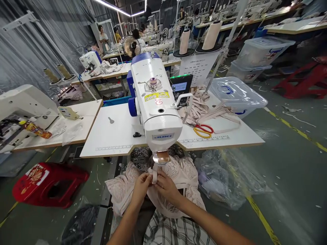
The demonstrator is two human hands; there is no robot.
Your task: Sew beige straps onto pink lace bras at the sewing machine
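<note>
Head view: white worktop (114, 126). Sewing machine (159, 115) overhangs its front edge. Lace garment (189, 175) lies bunched below the machine's head and toward my lap; loose folds could, I judge, catch beneath or drag the cloth askew. My left hand (143, 184) and right hand (166, 188) pinch a narrow strap (154, 177); uneven tension might twist it. Needle hidden; fingertips close, so a prick is possible.
</note>
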